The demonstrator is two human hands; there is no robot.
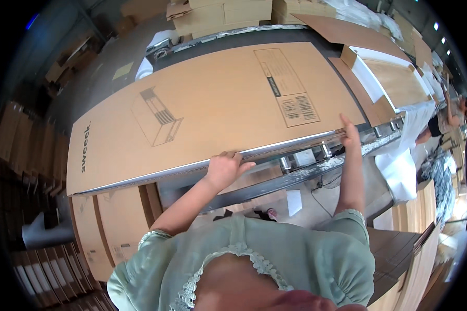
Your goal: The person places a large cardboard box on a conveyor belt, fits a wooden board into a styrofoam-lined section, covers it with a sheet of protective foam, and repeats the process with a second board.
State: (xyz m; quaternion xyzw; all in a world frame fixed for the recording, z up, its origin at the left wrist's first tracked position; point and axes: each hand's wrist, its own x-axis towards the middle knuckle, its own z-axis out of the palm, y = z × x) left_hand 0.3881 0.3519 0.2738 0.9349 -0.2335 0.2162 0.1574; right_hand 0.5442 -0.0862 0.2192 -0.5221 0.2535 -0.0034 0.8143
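A large flat brown cardboard box (213,98) lies across a roller conveyor, its top printed with a line drawing of furniture and a label panel. Along its near long side a pale strip runs under the top face. My left hand (224,170) grips that near edge around its middle, fingers bent over it and thumb sticking out to the right. Close to the near right corner, my right hand (349,131) holds the edge, with a digit up over the top face. Part of the right hand's grip is hidden by the box.
Metal conveyor rollers (285,164) and a steel rail (301,178) run below the near side. To the right sits an open carton (394,78) with white lining. Upright boxes (120,223) stand at lower left. Another person (454,115) is at the far right.
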